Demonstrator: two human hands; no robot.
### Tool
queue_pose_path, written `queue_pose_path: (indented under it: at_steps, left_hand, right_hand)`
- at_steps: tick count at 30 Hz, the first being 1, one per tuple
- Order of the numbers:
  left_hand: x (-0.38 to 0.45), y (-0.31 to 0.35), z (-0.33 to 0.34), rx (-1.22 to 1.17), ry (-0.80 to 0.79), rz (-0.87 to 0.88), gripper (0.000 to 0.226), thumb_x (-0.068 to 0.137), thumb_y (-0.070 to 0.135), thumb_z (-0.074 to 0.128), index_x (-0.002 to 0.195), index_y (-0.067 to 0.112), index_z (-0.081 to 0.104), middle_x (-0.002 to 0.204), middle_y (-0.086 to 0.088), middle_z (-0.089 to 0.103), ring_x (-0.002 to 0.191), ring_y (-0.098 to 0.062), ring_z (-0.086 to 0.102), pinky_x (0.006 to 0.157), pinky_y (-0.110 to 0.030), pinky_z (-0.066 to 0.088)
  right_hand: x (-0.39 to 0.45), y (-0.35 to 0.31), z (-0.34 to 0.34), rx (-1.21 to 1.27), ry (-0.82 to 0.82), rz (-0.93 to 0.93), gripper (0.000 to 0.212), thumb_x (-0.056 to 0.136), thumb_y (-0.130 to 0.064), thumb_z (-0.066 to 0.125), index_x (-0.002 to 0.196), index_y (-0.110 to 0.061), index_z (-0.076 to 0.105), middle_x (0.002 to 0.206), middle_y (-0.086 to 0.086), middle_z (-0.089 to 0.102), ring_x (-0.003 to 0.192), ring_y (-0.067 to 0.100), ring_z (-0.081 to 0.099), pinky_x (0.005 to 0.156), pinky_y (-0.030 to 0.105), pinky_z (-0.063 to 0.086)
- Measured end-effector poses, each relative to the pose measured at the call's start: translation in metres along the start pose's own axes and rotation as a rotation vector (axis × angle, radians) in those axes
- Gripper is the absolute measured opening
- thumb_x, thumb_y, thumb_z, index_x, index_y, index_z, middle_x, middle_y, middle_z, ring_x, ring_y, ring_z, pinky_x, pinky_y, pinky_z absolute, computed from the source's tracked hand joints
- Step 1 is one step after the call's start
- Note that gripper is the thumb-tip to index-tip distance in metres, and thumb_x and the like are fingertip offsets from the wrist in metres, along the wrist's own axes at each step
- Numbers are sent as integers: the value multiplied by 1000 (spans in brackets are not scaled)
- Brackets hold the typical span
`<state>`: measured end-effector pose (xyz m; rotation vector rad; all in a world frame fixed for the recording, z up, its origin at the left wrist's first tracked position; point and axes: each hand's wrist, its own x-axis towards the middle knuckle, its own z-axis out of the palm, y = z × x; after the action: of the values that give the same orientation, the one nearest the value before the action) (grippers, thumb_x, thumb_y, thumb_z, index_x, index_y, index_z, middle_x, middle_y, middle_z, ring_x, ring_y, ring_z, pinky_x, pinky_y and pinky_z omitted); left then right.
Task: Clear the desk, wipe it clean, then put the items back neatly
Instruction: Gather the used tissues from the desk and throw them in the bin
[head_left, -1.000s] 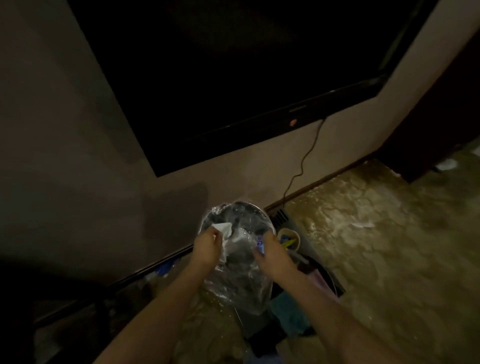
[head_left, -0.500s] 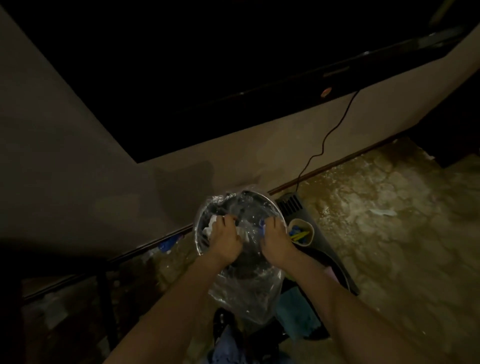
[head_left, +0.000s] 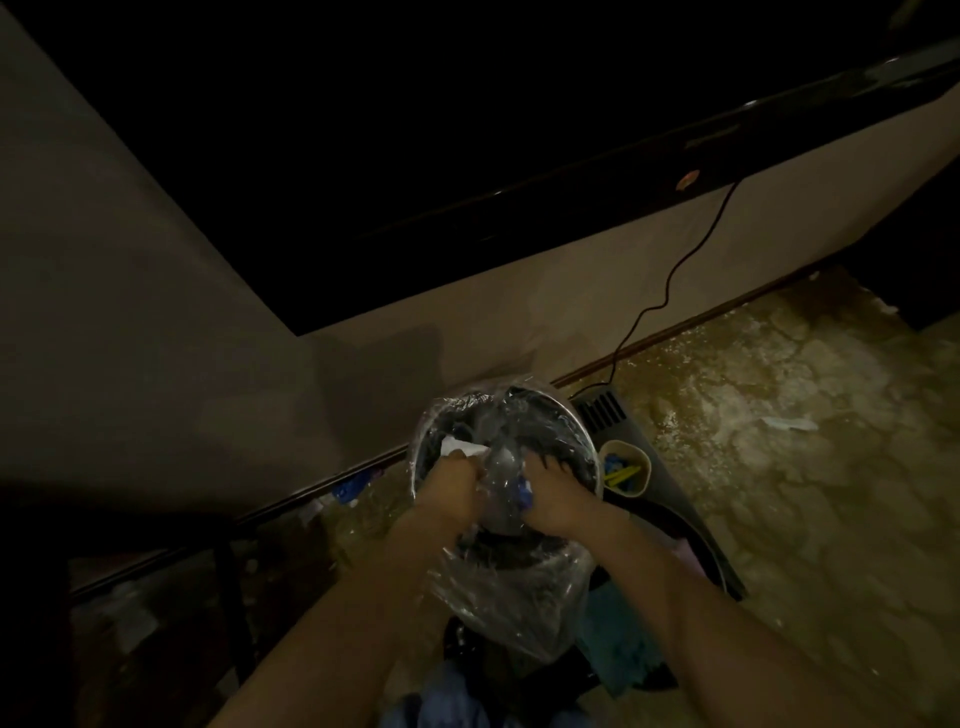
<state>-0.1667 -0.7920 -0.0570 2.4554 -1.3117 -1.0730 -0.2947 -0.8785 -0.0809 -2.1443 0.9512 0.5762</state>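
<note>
A round waste bin (head_left: 582, 431) lined with a clear plastic bag (head_left: 514, 592) stands on the floor against the wall, low in the dim head view. My left hand (head_left: 449, 486) is curled over the bin's mouth and holds a crumpled white paper (head_left: 460, 447) against the bag. My right hand (head_left: 558, 493) reaches in beside it, fingers bent into the plastic, with a small blue scrap (head_left: 522, 493) at its thumb side. What lies deeper in the bin is hidden by glare and darkness.
A beige cup (head_left: 626, 467) with yellow and blue things stands right of the bin on a dark object. A black cable (head_left: 670, 280) hangs down the wall from a large dark screen (head_left: 467, 130). Litter (head_left: 348, 491) lies along the skirting; a teal cloth (head_left: 618, 644) is below.
Both hands have pushed lower and closer together into the bin's mouth, pressing the white paper and the bag down. The view has tilted and moved nearer to the bin.
</note>
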Motion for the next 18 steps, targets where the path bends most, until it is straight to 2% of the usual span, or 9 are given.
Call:
queue_pose_path:
  at_steps: [3, 7, 10, 13, 16, 18]
  left_hand:
    - [-11, 8, -22, 2, 85, -4, 38, 91, 16, 57, 127, 5, 53, 136, -12, 47, 120, -26, 51, 97, -26, 39]
    - [-45, 25, -50, 55, 204, 18, 36, 91, 17, 56, 125, 5, 57, 131, -12, 53, 119, -25, 50, 93, -27, 38]
    - [-79, 38, -61, 28, 249, -43, 29, 86, 15, 58, 113, 5, 63, 119, -14, 60, 108, -27, 55, 86, -30, 42]
    - [-120, 44, -61, -1, 282, -110, 27, 83, 16, 61, 107, 3, 62, 115, -15, 60, 104, -29, 57, 83, -32, 44]
    - [-165, 44, -59, -24, 332, -177, 23, 89, 19, 57, 106, 3, 61, 112, -13, 61, 102, -28, 57, 81, -32, 45]
    - [-198, 33, -53, -45, 359, -255, 21, 92, 19, 54, 107, 6, 61, 111, -10, 60, 100, -26, 58, 84, -33, 48]
  right_hand:
    - [-23, -2, -31, 105, 49, -65, 95, 82, -34, 71, 151, -17, 8, 153, 12, 19, 140, 33, 21, 114, 41, 26]
    - [-62, -4, -68, 100, 160, -141, 83, 82, -37, 71, 148, -19, 24, 149, 8, 27, 134, 28, 32, 109, 39, 35]
    - [-90, -11, -85, 18, 211, -212, 71, 84, -31, 69, 143, -13, 33, 146, 10, 33, 131, 26, 35, 106, 32, 35]
    - [-116, -24, -90, -22, 178, -285, 57, 87, -25, 65, 135, -9, 39, 139, 11, 38, 125, 25, 41, 97, 27, 38]
    - [-135, -43, -84, -157, 136, -370, 45, 88, -25, 62, 125, -9, 43, 131, 11, 43, 115, 24, 46, 82, 25, 36]
    - [-147, -63, -73, -231, 100, -429, 44, 89, -26, 60, 126, -10, 43, 130, 8, 43, 115, 22, 46, 82, 25, 35]
